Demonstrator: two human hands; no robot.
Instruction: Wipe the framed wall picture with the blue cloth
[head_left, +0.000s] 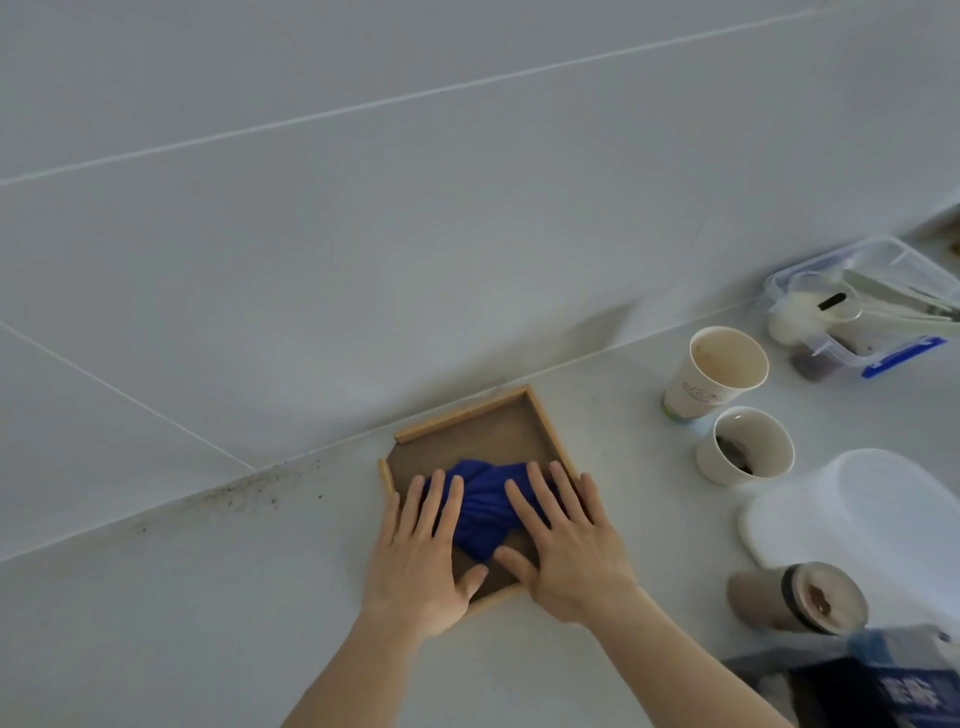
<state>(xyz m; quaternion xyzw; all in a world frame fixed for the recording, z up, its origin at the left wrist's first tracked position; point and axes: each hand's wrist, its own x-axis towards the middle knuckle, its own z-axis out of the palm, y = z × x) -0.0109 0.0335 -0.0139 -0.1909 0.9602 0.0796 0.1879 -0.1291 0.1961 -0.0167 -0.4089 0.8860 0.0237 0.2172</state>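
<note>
- My fingers (540, 499) are spread flat and pressing down, not pinching anything; both hands lie palm-down on the blue cloth (485, 512).
- My left hand (423, 545) covers the cloth's left side, its four fingers fanned toward the wall (363, 234) and its thumb angled in toward the other hand.
- My right hand (563, 551) covers the cloth's right side, fingertips reaching past the cloth's far edge, thumb resting near the cloth's lower tip.
- The cloth is bunched and wrinkled, showing in the gap between my two hands, with folds running under the fingers on each side.
- The framed picture (483, 431) lies flat on the bench (208, 623) directly under the cloth and my hands, not on the wall; its far corner sits just beside the seam where the bench meets the wall.
- I see a brown inner panel with a light wooden rim; the near rim shows between my wrists, and the left rim looks broken into separate pieces.
- To the right, well apart from my hands, stands a paper cup (719, 371), and just nearer me a white cup (745, 447).
- Further right there is a clear plastic box (862, 306) holding utensils, with a white lid (862, 509) lying flat nearer to me.
- A grey tumbler (800, 597) lies on its side near the right edge.
</note>
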